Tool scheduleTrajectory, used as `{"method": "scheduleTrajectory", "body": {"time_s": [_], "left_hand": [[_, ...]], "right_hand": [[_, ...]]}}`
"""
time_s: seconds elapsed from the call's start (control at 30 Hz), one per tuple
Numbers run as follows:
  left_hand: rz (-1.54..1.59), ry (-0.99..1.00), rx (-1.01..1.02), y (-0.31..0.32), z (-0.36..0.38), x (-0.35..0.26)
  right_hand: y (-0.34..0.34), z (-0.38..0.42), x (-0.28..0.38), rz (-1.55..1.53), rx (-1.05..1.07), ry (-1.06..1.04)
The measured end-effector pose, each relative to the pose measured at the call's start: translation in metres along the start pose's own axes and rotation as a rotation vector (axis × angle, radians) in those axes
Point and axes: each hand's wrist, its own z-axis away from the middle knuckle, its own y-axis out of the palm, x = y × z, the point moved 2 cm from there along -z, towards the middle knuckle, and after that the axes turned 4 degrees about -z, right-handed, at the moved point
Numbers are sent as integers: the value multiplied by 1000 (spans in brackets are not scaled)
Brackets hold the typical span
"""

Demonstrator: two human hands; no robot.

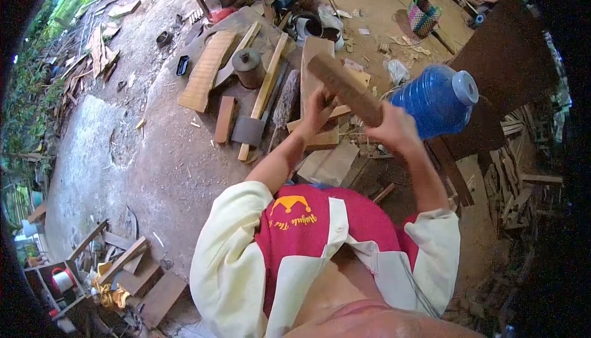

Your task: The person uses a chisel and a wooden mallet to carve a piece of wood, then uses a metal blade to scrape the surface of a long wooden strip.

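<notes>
A thick brown wooden block (346, 88) is raised at a slant in front of my chest. My right hand (395, 130) is wrapped round its lower right end. Closed against the underside nearer the other end is my left hand (316, 115), its fingertips partly hidden by the wood. Behind the block stands a pale wooden board (313, 48). Below my hands lie a short wood piece (324, 138) and a flat grey-brown slab (328, 164). A large translucent blue water jug (425, 101) lies tilted just beyond my right hand.
To the left are a wide wooden plank (208, 70), a lidded round metal container (249, 70), a reddish block (225, 119) and long wood strips (269, 85). A woven basket (423, 18) stands farther off. Scrap boards (161, 298) and a toolbox (58, 285) sit at lower left.
</notes>
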Motion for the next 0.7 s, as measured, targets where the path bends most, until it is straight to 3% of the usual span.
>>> {"method": "scheduleTrajectory", "body": {"time_s": [0.03,0.07,0.13,0.17,0.23,0.3,0.33,0.43,0.53,0.6,0.63,0.7], "left_hand": [[-88,30,3,0,-10,-6],[54,-64,13,0,-8,-9],[35,-21,11,1,-7,6],[6,26,6,1,-7,14],[78,15,-27,2,-5,9],[-57,-27,37,0,-4,14],[-58,-28,41,-2,-3,19],[-11,21,63,-5,-9,21],[-27,45,27,-1,-11,17],[365,-203,17,4,-12,26],[365,-207,18,6,-10,14],[-16,-118,34,10,-8,-16]], "right_hand": [[-22,-2,5,21,-43,10],[-36,-1,11,-122,-210,-38],[-63,5,16,-429,-440,-118],[-68,5,14,-487,-642,-258],[-54,0,8,-581,-709,-215],[-23,1,21,-344,-328,-257],[-2,-6,10,73,48,-5],[-36,-3,-1,38,-120,-10],[-61,7,10,-505,-507,-179],[-56,10,14,-562,-540,-147],[-54,13,14,-616,-573,-111],[-15,5,0,-539,-662,-230]]}}
